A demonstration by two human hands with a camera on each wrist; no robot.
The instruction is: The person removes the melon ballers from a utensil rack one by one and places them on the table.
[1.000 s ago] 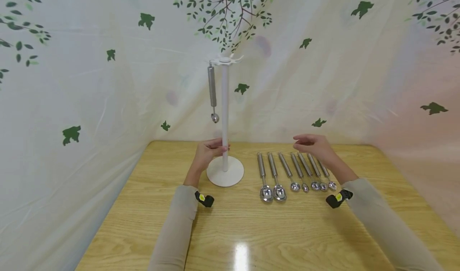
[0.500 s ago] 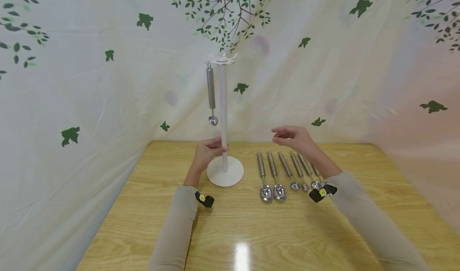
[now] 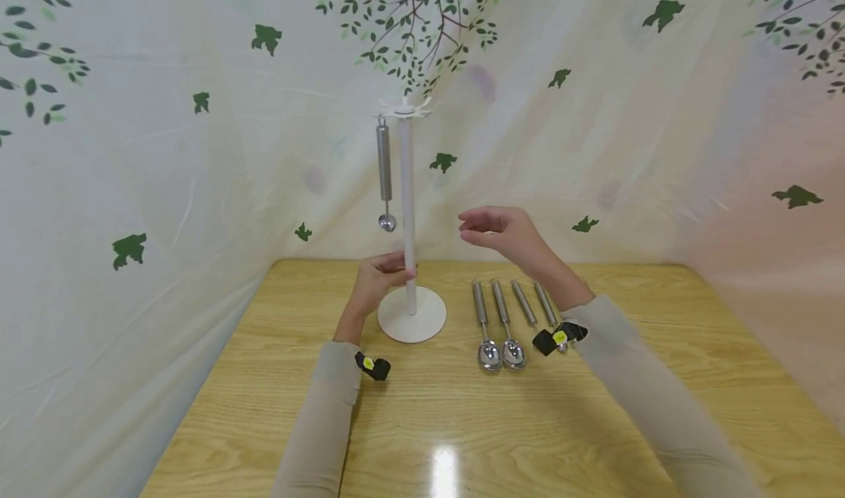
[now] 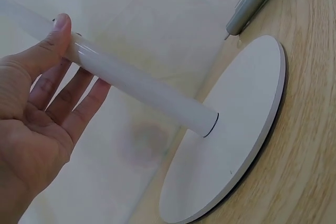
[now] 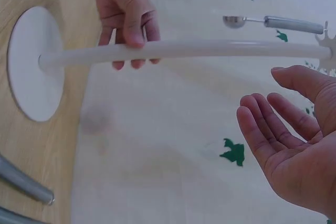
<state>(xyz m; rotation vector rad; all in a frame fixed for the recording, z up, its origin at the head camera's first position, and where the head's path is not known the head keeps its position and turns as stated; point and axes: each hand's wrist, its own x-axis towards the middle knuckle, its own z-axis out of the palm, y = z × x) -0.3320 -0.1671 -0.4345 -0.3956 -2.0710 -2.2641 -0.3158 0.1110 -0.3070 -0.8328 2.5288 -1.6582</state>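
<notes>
A white stand point(image 3: 407, 190) with a round base point(image 4: 231, 135) and a crown of hooks point(image 3: 404, 111) stands on the table. My left hand point(image 3: 378, 285) grips its pole low down, thumb on one side and fingers on the other, as the left wrist view shows. From a hook on the left hangs a small metal scoop point(image 3: 384, 164), bowl downward. Right of the pole, in the air, is my right hand point(image 3: 505, 232). Nothing is between its loosely bent fingers, and the right wrist view shows the palm point(image 5: 299, 166) apart from the pole.
Several metal scoops lie in a row right of the base, among them two large ones point(image 3: 490, 356). My right forearm point(image 3: 634, 366) hides part of the row. A patterned cloth point(image 3: 660, 153) hangs behind the wooden table point(image 3: 396, 425).
My right hand has moved left and up, from above the scoops to near the pole. The stand's top has shifted slightly left with the hanging scoop. The left hand keeps its grip.
</notes>
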